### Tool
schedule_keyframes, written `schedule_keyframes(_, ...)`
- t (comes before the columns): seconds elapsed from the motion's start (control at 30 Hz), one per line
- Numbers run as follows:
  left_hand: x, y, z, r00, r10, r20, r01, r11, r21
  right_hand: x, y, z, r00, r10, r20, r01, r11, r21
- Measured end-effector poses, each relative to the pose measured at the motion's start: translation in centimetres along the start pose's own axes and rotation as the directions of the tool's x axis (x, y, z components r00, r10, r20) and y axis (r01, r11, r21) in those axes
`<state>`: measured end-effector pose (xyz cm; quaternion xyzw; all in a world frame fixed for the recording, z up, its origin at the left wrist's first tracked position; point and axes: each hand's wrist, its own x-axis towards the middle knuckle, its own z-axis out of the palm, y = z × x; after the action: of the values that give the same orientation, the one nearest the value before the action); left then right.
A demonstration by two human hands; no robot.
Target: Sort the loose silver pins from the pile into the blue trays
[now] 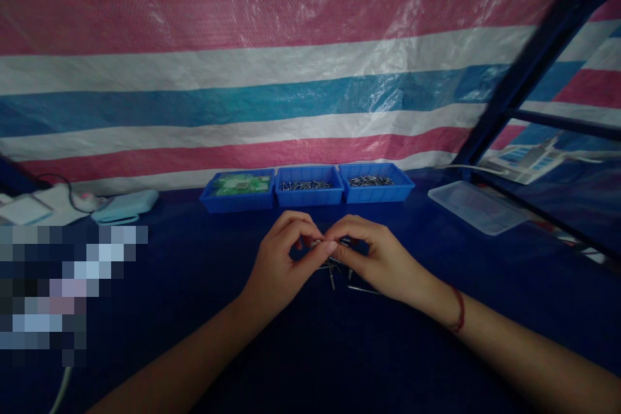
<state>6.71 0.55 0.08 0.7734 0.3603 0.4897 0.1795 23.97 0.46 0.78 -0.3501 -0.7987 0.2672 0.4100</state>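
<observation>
My left hand (286,252) and my right hand (376,255) meet over the dark blue table, thumbs and fingertips pinched together at the same spot. Whatever sits between the fingertips is too small and covered to make out. Just below and behind the fingers lie several thin metal pins (332,277) that look like pop rivets, partly hidden by my right hand. One more pin (363,290) rests apart from them, under the right palm's edge. A dark red cord bracelet (458,309) circles my right wrist.
At the back stand three blue bins: one with green-tinted plastic packets (240,184), two with metal pins (306,186) (371,181). A clear plastic lid (478,207) lies right. A light blue case (125,206) and white power strip (58,204) lie left. A blue frame post (524,58) rises right.
</observation>
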Motion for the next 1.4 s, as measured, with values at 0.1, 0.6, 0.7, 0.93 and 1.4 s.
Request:
schedule_keyframes(0.1, -0.1, -0.4, 0.3, 0.996, -0.091, 0.016, 0.091, 0.996, -0.024, 0.7, 0.8, -0.8, 0.999, -0.02, -0.047, 0.017, 0.997, -0.073)
schedule_keyframes(0.6, 0.5, -1.4, -0.5, 0.933, -0.166, 0.32, 0.138, 0.985, 0.108, 2.8, 7.5, -6.2, 0.898, -0.046, -0.438, -0.28, 0.709, -0.647)
schedule_keyframes(0.7, 0.8, -1.5, -1.3, 0.908, -0.067, 0.414, -0.009, 0.984, 0.179, 2.5, 6.3, -5.6, 0.92, -0.036, -0.391, -0.237, 0.743, -0.626)
schedule_keyframes(0.93, 0.7, -0.9, -2.1, 0.786, -0.054, 0.616, -0.195, 0.924, 0.33, 1.9, 4.0, -3.8, 0.963, -0.029, -0.269, -0.125, 0.836, -0.535)
schedule_keyframes(1.4, 1.0, -1.1, -1.5, 0.789, -0.061, 0.612, -0.329, 0.799, 0.504, 0.9, 0.5, -1.9, 0.996, -0.084, 0.021, 0.084, 0.898, -0.431)
